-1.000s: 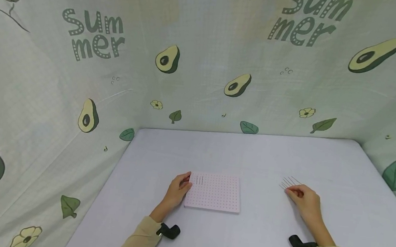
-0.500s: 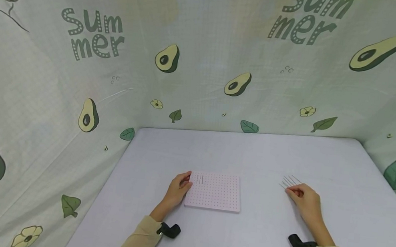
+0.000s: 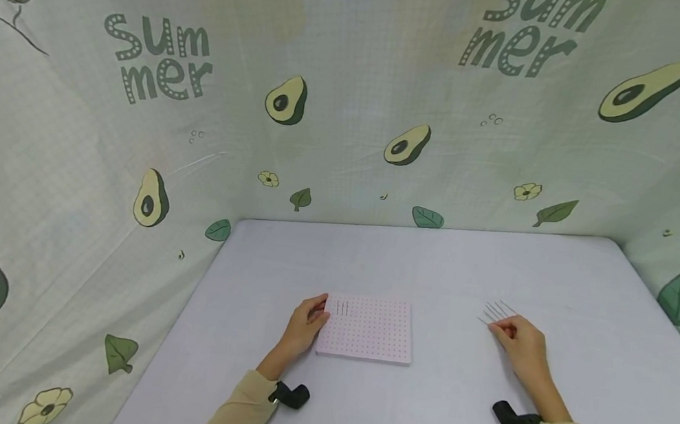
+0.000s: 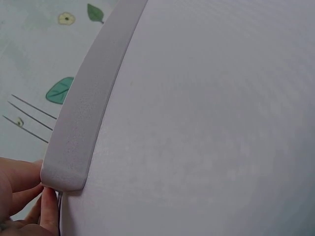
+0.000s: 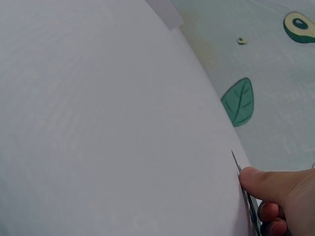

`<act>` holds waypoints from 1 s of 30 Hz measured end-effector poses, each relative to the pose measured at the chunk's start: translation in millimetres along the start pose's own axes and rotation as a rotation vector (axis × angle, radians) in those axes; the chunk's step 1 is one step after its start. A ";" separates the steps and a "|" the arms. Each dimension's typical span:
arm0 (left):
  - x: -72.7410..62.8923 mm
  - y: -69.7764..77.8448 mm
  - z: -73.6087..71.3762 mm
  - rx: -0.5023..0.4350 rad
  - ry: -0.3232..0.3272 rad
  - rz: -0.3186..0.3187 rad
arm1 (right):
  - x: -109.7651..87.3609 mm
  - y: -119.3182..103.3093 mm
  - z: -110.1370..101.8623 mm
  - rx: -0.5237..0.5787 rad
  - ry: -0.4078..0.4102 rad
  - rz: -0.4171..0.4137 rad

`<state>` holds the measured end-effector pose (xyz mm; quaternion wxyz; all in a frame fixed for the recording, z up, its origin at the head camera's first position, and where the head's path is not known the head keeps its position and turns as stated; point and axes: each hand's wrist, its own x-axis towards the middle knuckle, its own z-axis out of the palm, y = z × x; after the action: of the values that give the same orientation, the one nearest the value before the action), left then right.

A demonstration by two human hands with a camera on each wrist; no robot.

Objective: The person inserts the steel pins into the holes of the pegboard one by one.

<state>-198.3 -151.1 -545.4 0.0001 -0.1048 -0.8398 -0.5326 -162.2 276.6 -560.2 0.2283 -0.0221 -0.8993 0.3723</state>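
Observation:
A pale pink pegboard (image 3: 373, 336) with rows of small holes lies on the table. Three thin dark metal pins (image 3: 342, 307) stand upright near its far left corner; the left wrist view shows the same pins (image 4: 30, 118) rising from the board (image 4: 83, 123). My left hand (image 3: 303, 325) holds the board's left edge with thumb and fingers. On the right, several loose thin pins (image 3: 496, 310) lie side by side. Beside them my right hand (image 3: 521, 341) pinches one pin (image 5: 236, 160) between thumb and finger; its tip sticks out past the thumb, and the fingers partly hide the rest.
A white-covered table (image 3: 444, 402) carries everything, with bare cloth between the board and the loose pins. Behind and to the left hangs a printed curtain (image 3: 355, 68) with avocados and leaves. Black camera mounts (image 3: 292, 396) sit on both wrists.
Almost nothing has moved. The right hand has shifted very slightly to the left at the loose pins; the left hand stays on the pegboard's edge.

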 end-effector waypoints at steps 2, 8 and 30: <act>0.4 -0.2 0.0 -0.002 0.001 0.000 | 1.2 -1.1 -0.8 0.003 -0.005 0.006; -0.3 -3.6 -0.2 0.000 0.001 0.002 | 3.1 -5.6 -4.1 0.040 -0.013 0.052; -1.6 6.6 0.2 -0.021 0.024 0.076 | 23.8 -53.2 7.1 0.369 -0.151 0.121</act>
<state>-195.5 -148.6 -539.8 0.0291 -0.1304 -0.8294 -0.5424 -179.6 238.5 -519.0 0.1375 -0.0061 -0.8275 0.5443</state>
